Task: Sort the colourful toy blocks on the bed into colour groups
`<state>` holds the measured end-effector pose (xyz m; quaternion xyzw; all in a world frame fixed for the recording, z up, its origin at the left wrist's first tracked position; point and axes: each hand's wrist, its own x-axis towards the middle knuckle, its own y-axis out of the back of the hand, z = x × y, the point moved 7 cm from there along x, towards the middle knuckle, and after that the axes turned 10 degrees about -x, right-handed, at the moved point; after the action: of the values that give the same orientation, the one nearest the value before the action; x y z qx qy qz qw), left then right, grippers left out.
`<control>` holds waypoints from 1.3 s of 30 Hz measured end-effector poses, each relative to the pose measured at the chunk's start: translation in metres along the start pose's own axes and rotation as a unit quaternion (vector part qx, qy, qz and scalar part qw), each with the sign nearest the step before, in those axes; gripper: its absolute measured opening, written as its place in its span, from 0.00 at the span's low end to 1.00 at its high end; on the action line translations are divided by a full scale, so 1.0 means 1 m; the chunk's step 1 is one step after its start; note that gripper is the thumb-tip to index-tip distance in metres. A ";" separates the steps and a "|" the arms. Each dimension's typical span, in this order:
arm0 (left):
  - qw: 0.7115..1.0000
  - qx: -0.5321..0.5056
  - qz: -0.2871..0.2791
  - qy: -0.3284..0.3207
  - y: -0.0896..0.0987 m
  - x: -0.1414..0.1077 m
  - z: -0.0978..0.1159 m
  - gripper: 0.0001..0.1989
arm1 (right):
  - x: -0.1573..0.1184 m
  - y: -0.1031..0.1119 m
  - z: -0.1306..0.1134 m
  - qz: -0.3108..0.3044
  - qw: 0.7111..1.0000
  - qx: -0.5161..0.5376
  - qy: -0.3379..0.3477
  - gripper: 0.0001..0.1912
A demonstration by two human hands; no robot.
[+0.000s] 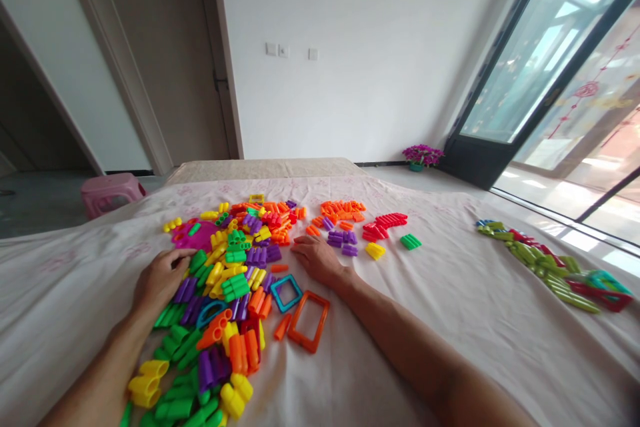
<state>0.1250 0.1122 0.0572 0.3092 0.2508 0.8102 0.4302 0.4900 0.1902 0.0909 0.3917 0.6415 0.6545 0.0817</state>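
Observation:
A heap of colourful plastic building blocks, with green pieces [235, 287], yellow pieces [216, 273] and purple pieces [256, 256], spreads over the cloth between my hands. My left hand [161, 277] is at the heap's left edge, thumb and fingers apart, its fingertips beside green blocks and a magenta piece [197, 237]. Palm down on the cloth, my right hand [320, 259] lies at the heap's right side with its fingers stretched towards the orange blocks [281, 239]; nothing shows in it. Near its wrist lie a blue square frame [287, 293] and an orange rectangular frame [309, 321].
Sorted groups lie beyond my right hand: orange [343, 208], purple [343, 238], red [384, 224], a yellow piece [375, 251] and a green piece [411, 241]. More blocks [545, 263] line the right side of the cloth [450, 307]. A pink stool [113, 192] stands left.

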 end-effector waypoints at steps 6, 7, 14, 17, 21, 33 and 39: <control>1.000 0.004 0.006 -0.004 0.000 0.000 0.000 0.18 | 0.004 0.004 0.015 0.054 0.997 0.007 -0.051 0.19; 1.000 0.005 0.005 -0.005 0.000 0.001 -0.001 0.19 | 0.004 0.005 0.018 0.065 0.996 -0.002 -0.058 0.21; 1.000 0.008 -0.001 0.002 -0.001 0.002 -0.005 0.19 | 0.009 -0.004 0.031 0.006 0.991 -0.096 -0.091 0.19; 1.000 0.008 0.001 0.001 -0.001 0.001 -0.003 0.19 | 0.009 -0.003 0.029 -0.005 0.991 -0.097 -0.087 0.17; 1.000 0.008 0.007 -0.003 0.000 0.001 0.000 0.18 | 0.007 0.001 0.028 0.007 0.989 -0.104 -0.104 0.19; 1.000 0.007 0.014 -0.018 0.001 0.001 0.000 0.18 | 0.009 -0.006 0.034 -0.041 0.980 -0.153 -0.123 0.18; 1.000 0.009 0.011 -0.011 -0.001 0.002 -0.002 0.19 | 0.007 -0.006 0.033 -0.028 0.986 -0.126 -0.105 0.16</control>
<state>0.1228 0.1139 0.0558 0.3248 0.2497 0.8092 0.4211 0.5033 0.2214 0.0843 0.4263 0.5528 0.6828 0.2155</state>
